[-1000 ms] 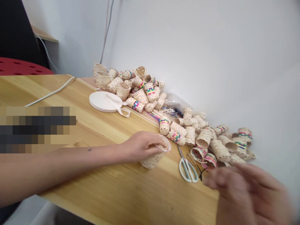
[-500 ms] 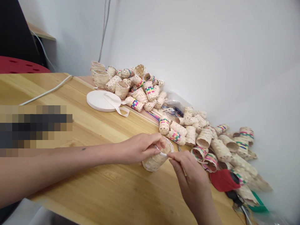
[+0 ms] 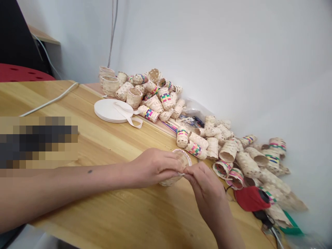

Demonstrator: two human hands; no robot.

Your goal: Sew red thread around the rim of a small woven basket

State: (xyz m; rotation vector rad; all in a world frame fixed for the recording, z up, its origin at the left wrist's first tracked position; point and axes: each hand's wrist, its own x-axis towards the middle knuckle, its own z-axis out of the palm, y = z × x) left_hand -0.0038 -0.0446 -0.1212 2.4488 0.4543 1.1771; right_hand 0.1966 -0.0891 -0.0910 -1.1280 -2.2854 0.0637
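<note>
A small pale woven basket [image 3: 170, 182] stands on the wooden table, its open top tilted a little toward me. White edging with thin reddish marks runs around its rim. My left hand [image 3: 153, 168] is closed over the near side of the rim, fingers inside and thumb outside, hiding much of the wall. At the rim's near right edge, my right hand [image 3: 207, 185] pinches the white edging between thumb and forefinger. The fingertips of both hands almost meet there, and they cover what is exactly between them.
A flat roll of white tape [image 3: 112, 111] lies beyond my left hand, its loose end curling right. Many woven baskets [image 3: 153, 103] are heaped along the wall, some with coloured bands. A red object [image 3: 251, 199] sits at right; a white cord [image 3: 50, 102] crosses the table's far left.
My left hand has closed further over the rim, covering the edging that showed between the hands. My right fingertips have shifted slightly left, closer to the left hand.
</note>
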